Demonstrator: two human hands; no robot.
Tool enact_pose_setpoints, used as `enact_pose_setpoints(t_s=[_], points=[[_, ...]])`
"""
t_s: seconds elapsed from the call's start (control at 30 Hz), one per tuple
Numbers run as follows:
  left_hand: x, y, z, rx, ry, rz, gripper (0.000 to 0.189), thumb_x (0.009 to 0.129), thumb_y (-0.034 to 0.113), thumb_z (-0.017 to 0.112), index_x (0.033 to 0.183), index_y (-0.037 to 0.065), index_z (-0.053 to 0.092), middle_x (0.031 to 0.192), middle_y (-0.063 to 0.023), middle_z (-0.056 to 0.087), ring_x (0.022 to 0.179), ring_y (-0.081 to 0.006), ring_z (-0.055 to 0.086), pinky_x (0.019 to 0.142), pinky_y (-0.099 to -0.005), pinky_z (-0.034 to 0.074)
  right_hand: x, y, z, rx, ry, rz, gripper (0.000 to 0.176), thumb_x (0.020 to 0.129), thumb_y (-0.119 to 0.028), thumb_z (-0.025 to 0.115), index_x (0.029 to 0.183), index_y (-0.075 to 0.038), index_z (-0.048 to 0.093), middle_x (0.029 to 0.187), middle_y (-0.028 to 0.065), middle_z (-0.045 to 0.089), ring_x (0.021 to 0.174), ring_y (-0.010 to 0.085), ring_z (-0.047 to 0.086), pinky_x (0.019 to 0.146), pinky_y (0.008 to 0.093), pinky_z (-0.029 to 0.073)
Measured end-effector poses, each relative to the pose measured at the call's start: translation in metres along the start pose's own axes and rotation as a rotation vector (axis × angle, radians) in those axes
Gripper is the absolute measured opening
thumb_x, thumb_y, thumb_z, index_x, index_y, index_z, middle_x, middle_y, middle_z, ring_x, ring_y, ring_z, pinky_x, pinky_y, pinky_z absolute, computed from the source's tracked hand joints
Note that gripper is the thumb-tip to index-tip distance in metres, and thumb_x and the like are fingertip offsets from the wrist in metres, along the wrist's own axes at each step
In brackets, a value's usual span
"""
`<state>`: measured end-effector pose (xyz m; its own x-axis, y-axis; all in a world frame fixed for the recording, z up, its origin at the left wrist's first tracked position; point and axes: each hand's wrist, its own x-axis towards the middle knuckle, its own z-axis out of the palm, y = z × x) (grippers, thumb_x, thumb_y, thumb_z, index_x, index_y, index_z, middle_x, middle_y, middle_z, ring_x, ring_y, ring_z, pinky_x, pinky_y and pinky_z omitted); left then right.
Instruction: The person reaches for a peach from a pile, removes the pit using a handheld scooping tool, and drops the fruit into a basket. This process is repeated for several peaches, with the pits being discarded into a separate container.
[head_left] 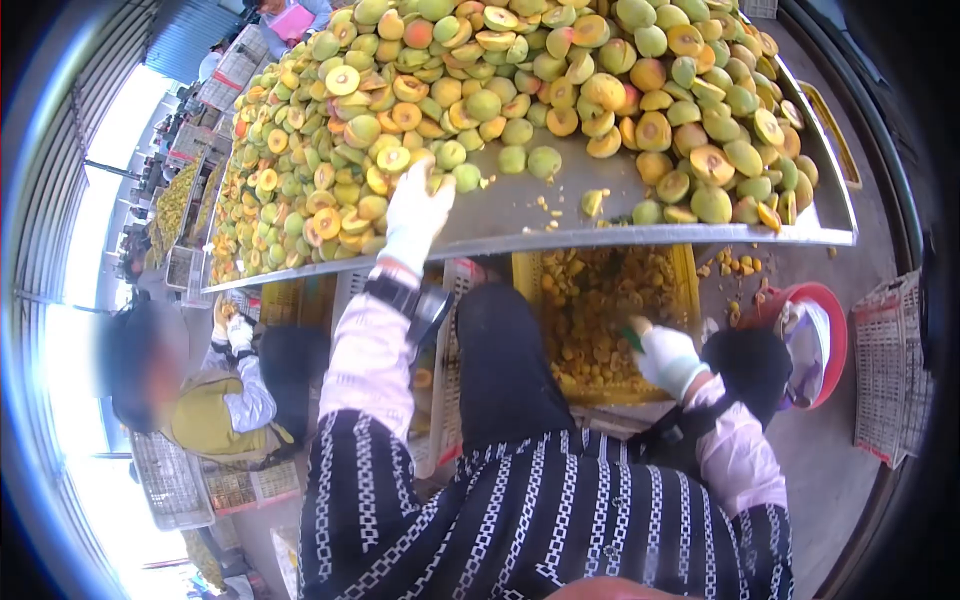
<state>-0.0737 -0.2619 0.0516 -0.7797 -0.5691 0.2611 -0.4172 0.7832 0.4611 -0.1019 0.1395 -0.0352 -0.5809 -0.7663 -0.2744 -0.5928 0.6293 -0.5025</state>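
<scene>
My left hand (415, 212), in a white glove, reaches to the front edge of a large heap of green-yellow apricots (480, 105), many of them cut in half. Its fingers are closed round an apricot, partly hidden by the glove. The heap lies on a metal-rimmed table (480, 243). Lower down on the right, my right hand (668, 357), also gloved, is closed on a small tool with a green handle (633, 336); its working end is hard to make out. Below that hand is a yellow crate (686, 285) holding apricot pieces.
A red bucket (835, 345) with a pale cloth stands at right, beside a white crate (888, 365). Loose pieces lie on the floor near the table's right end. Another person (225, 400) in gloves sits at left. More crates stand behind them.
</scene>
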Motion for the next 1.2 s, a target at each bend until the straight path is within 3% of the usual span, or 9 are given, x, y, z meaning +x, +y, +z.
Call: enact_pose_setpoints(t_s=[0.23, 0.33, 0.5, 0.63, 0.73, 0.8, 0.83, 0.93, 1.2], points=[[0.091, 0.003, 0.066, 0.799, -0.169, 0.020, 0.051, 0.076, 0.048, 0.064, 0.109, 0.009, 0.058, 0.110, -0.0151, 0.059, 0.104, -0.0309, 0.058, 0.085, -0.0421, 0.049, 0.012, -0.009, -0.018, 0.033, -0.238, 0.020, 0.042, 0.085, -0.025, 0.056, 0.124, -0.009, 0.052, 0.086, 0.0160, 0.068, 0.082, 0.0353, 0.065, 0.073, 0.0454, 0.050], [0.096, 0.008, 0.058, 0.697, -0.236, -0.067, 0.050, 0.074, 0.047, 0.066, 0.106, 0.009, 0.060, 0.106, -0.0136, 0.062, 0.101, -0.0308, 0.060, 0.085, -0.0418, 0.049, 0.015, -0.012, -0.017, 0.035, -0.250, 0.013, 0.042, 0.085, -0.025, 0.056, 0.124, -0.010, 0.052, 0.088, 0.0166, 0.068, 0.083, 0.0352, 0.066, 0.073, 0.0453, 0.051], [0.052, -0.046, 0.044, -1.296, -0.102, -0.335, 0.032, 0.088, 0.038, 0.060, 0.106, 0.012, 0.063, 0.093, -0.0002, 0.067, 0.074, -0.0128, 0.062, 0.060, -0.0255, 0.049, 0.014, -0.009, -0.007, 0.035, -0.254, 0.010, 0.042, 0.084, -0.025, 0.058, 0.122, -0.008, 0.052, 0.087, 0.0192, 0.067, 0.083, 0.0381, 0.065, 0.074, 0.0457, 0.050], [-0.027, -0.003, 0.005, -2.130, -0.281, -0.376, 0.043, 0.089, 0.042, 0.052, 0.115, 0.008, 0.059, 0.096, -0.0089, 0.067, 0.082, -0.0264, 0.065, 0.066, -0.0336, 0.055, 0.007, -0.014, -0.006, 0.071, -0.177, 0.078, 0.050, 0.082, -0.023, 0.062, 0.128, -0.008, 0.047, 0.087, 0.0229, 0.066, 0.085, 0.0396, 0.064, 0.076, 0.0455, 0.050], [-0.083, 0.047, -0.012, -2.402, -0.162, -0.565, 0.051, 0.088, 0.043, 0.054, 0.121, 0.004, 0.056, 0.124, -0.0189, 0.055, 0.098, -0.0333, 0.062, 0.077, -0.0380, 0.056, 0.002, -0.006, 0.012, 0.246, 0.024, -0.044, 0.044, 0.081, -0.014, 0.064, 0.123, -0.008, 0.053, 0.090, 0.0223, 0.065, 0.086, 0.0401, 0.063, 0.076, 0.0446, 0.050], [-0.114, 0.048, -0.010, -2.608, -0.449, -0.551, 0.050, 0.090, 0.042, 0.055, 0.122, 0.004, 0.055, 0.133, -0.0220, 0.047, 0.106, -0.0345, 0.059, 0.081, -0.0386, 0.056, -0.010, -0.019, 0.003, 0.254, 0.204, -0.173, 0.040, 0.082, -0.014, 0.065, 0.121, -0.009, 0.056, 0.096, 0.0213, 0.063, 0.091, 0.0389, 0.061, 0.078, 0.0425, 0.049], [-0.125, 0.049, -0.007, -2.681, -0.750, -0.360, 0.052, 0.090, 0.036, 0.057, 0.125, -0.002, 0.052, 0.128, -0.0208, 0.052, 0.111, -0.0303, 0.057, 0.080, -0.0375, 0.055, -0.017, -0.026, -0.001, 0.305, 0.234, -0.187, 0.042, 0.083, -0.015, 0.066, 0.123, -0.010, 0.055, 0.100, 0.0193, 0.060, 0.094, 0.0380, 0.059, 0.079, 0.0412, 0.048], [-0.151, 0.072, -0.006, -2.697, -0.568, -0.727, 0.049, 0.090, 0.035, 0.057, 0.120, -0.004, 0.055, 0.119, -0.0208, 0.058, 0.109, -0.0319, 0.058, 0.083, -0.0389, 0.055, -0.041, -0.059, -0.021, 0.431, 0.377, -0.248, 0.046, 0.085, -0.009, 0.064, 0.129, -0.011, 0.052, 0.099, 0.0146, 0.065, 0.090, 0.0329, 0.064, 0.076, 0.0355, 0.050], [-0.192, 0.119, 0.007, -2.499, -0.611, -0.692, 0.036, 0.089, 0.029, 0.059, 0.107, -0.001, 0.061, 0.114, -0.0179, 0.062, 0.104, -0.0325, 0.059, 0.085, -0.0389, 0.052, -0.094, -0.121, -0.058, 0.128, 0.683, -0.457, 0.051, 0.074, -0.007, 0.070, 0.124, -0.013, 0.059, 0.069, 0.0051, 0.053, 0.055, 0.0233, 0.055, 0.050, 0.0330, 0.045]])
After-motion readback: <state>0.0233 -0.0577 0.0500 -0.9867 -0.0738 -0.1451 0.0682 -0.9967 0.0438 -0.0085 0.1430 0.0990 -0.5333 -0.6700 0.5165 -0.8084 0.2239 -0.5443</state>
